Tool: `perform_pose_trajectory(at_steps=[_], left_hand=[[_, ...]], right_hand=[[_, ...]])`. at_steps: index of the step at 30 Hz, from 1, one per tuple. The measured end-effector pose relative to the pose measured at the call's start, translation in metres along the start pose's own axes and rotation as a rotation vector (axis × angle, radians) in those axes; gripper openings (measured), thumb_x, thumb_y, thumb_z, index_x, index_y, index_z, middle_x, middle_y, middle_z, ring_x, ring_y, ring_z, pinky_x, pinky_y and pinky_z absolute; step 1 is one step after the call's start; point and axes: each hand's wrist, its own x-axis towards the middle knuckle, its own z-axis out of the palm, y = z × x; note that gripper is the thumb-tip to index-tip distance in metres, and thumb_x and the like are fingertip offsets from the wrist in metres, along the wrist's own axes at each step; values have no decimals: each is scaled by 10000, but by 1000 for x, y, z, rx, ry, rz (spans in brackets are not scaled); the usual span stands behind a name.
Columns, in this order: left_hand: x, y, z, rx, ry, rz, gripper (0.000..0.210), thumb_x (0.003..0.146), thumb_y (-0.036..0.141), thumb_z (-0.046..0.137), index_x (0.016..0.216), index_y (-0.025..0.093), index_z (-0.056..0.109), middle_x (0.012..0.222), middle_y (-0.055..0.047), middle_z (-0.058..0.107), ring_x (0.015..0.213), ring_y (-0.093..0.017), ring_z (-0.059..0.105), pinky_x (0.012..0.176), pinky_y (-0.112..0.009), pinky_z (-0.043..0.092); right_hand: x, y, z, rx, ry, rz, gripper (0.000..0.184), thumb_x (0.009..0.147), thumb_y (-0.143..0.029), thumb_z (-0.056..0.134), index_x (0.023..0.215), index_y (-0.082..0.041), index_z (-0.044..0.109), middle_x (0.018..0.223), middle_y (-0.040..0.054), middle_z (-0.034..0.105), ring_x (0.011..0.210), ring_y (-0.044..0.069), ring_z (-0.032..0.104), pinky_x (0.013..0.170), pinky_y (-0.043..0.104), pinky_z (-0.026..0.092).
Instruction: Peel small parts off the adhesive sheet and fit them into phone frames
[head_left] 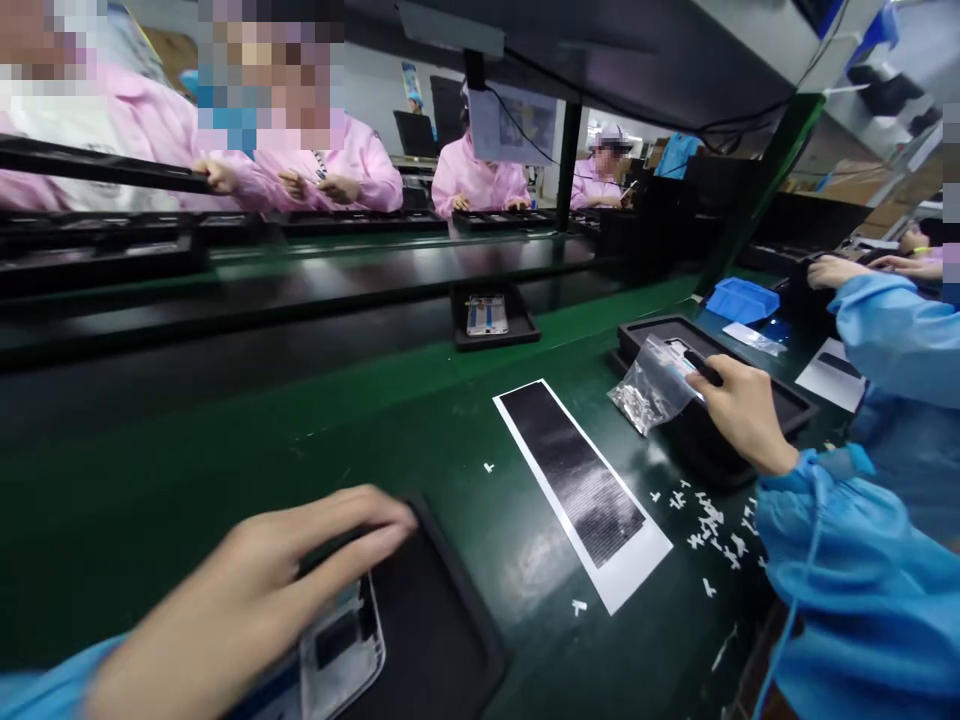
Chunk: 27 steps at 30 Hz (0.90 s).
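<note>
My left hand (255,580) reaches over a silver phone frame (341,655) lying in a black tray (442,610) at the lower left. Its thumb and forefinger come together at the tray's far rim; the other fingers are hidden. My right hand (739,410) is closed around a short black tool (703,368), its kind unclear, above a stack of black trays (784,400). Just left of that hand, a clear plastic bag (649,385) of small metal parts leans over the stack's edge. Between my hands lies a white sheet with black strips (570,470).
Small white pieces (709,525) are scattered below the right tray stack. Farther back, another black tray (495,340) holds a phone frame. A blue bin (742,300) stands by a co-worker's blue sleeve (885,310). A green post (765,195) rises behind; people in pink sit opposite.
</note>
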Motion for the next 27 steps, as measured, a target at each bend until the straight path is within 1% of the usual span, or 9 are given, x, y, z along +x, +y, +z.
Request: perform_pose_trajectory(at_steps=[2, 4, 5, 8, 11, 14, 17, 20, 27], left_hand=[[21, 38, 19, -359, -125, -69, 234, 775, 437, 576, 731, 243, 699, 769, -4, 697, 777, -212, 622, 760, -309, 462], [40, 71, 42, -744, -279, -166, 252, 673, 405, 671, 625, 158, 676, 657, -42, 669, 656, -173, 589, 690, -277, 461], [48, 83, 54, -832, -322, -202, 297, 635, 429, 691, 582, 139, 649, 608, -51, 653, 600, -166, 583, 645, -278, 471], [63, 97, 86, -988, -328, -297, 385, 649, 507, 658, 574, 134, 600, 566, -48, 630, 530, -140, 579, 584, -268, 479], [65, 92, 105, -1081, -300, -362, 355, 631, 466, 691, 572, 127, 601, 553, -38, 619, 513, -123, 572, 570, -254, 471], [59, 86, 110, -1136, -311, -394, 314, 564, 400, 744, 526, 120, 605, 507, -29, 600, 490, -115, 558, 549, -243, 460], [53, 88, 106, -1158, -322, -392, 291, 516, 369, 766, 501, 117, 621, 492, -22, 605, 481, -102, 553, 540, -221, 452], [49, 91, 101, -1158, -348, -378, 251, 497, 336, 766, 511, 114, 649, 491, -24, 622, 480, -104, 559, 537, -215, 453], [45, 92, 94, -1148, -414, -367, 204, 522, 272, 735, 583, 80, 700, 544, -63, 665, 507, -125, 594, 557, -231, 476]], right_hand=[[-14, -20, -15, 96, 87, -133, 156, 850, -221, 560, 707, -169, 526, 704, -6, 574, 674, 122, 555, 656, 273, 459], [-33, -43, -26, 204, 125, -307, 150, 859, -180, 517, 709, -189, 519, 707, 8, 591, 643, 121, 556, 608, 252, 446], [-44, -53, -28, 258, 120, -402, 161, 862, -133, 477, 716, -190, 517, 729, 18, 604, 666, 120, 573, 618, 244, 453], [-77, -74, -25, 349, 92, -626, 190, 850, -47, 417, 798, -166, 556, 820, 85, 643, 768, 155, 625, 649, 260, 488], [-101, -79, -15, 409, 83, -717, 203, 839, -18, 411, 884, -111, 586, 887, 144, 672, 838, 199, 654, 675, 275, 506], [-110, -80, -15, 484, -7, -640, 165, 866, -55, 451, 931, -111, 592, 885, 111, 680, 821, 166, 660, 707, 232, 514], [-110, -80, -21, 657, -219, -404, 125, 895, -145, 490, 918, -165, 611, 827, 25, 674, 721, 97, 647, 638, 149, 498], [-108, -78, -24, 819, -401, -172, 130, 894, -242, 517, 888, -207, 642, 757, -30, 669, 649, 91, 635, 567, 148, 476], [-110, -76, -21, 905, -484, -63, 191, 884, -320, 513, 835, -209, 660, 722, -21, 655, 656, 111, 626, 583, 183, 458]])
